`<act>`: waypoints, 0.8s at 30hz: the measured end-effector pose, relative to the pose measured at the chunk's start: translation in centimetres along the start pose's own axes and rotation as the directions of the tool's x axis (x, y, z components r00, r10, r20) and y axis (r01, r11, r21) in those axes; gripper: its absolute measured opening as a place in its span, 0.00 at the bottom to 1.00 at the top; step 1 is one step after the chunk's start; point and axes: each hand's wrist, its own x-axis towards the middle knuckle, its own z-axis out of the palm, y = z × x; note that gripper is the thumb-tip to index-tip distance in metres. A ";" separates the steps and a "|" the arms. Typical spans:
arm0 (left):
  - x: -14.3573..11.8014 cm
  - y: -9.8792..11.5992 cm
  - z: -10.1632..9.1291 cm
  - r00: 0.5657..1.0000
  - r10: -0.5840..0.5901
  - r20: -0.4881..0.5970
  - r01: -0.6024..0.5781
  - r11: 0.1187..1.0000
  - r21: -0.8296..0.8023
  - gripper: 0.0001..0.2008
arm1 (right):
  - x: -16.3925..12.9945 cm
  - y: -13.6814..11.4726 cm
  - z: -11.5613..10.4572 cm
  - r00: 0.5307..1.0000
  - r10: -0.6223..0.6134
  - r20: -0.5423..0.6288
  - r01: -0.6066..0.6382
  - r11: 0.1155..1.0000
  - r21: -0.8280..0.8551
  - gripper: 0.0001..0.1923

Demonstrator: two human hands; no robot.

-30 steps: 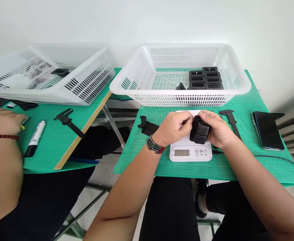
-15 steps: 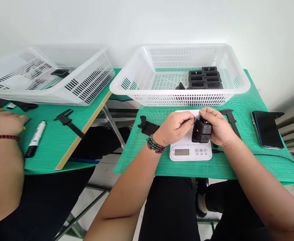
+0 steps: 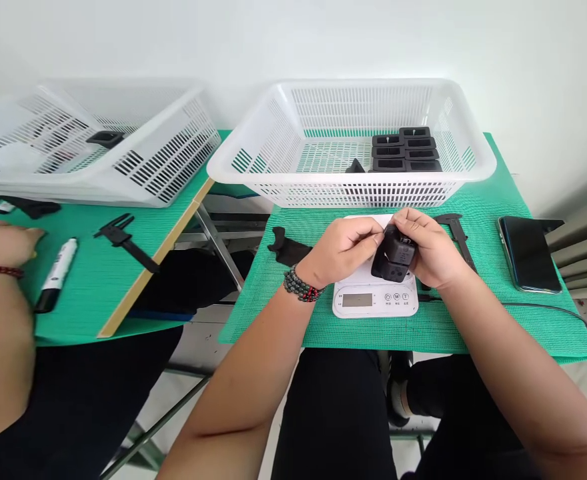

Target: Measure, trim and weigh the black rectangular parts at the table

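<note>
A: Position of the block?

B: Held between both hands, just above the scale on the green bench. It does not touch the scale plate as far as the view shows.

A: Grip?

B: Right hand wraps it from the right and rear, fingers closed on it. Left hand meets it from the left, thumb and forefinger pinched at its upper left edge. Both hands are clamped on the one block, almost touching each other.

A: Which hand is nearer?

B: Neither by much; the right carries most of it, the left only pinches a corner.

A: Axis and heading?

B: Long axis runs from upper right to lower left, tilted. The lower end, with two small round holes, faces toward the wearer and the scale display. Top face is partly hidden by fingers.

A: Surroundings?

B: Basket behind the scale, holding like pieces at its right. Caliper just right of the hands, phone further right. Another person's hand at the left bench, well apart.
</note>
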 end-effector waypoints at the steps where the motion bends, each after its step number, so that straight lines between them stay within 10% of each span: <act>1: 0.0 0.0 0.0 1.000 -0.001 -0.001 0.001 1.000 -0.008 0.11 | 0.0 0.0 0.1 1.000 0.004 0.002 -0.004 1.000 0.002 0.23; 24: 0.1 0.1 0.1 0.996 -0.069 0.051 0.071 0.997 -0.042 0.15 | 0.1 0.5 -0.1 0.997 -0.057 -0.048 0.058 0.998 0.014 0.21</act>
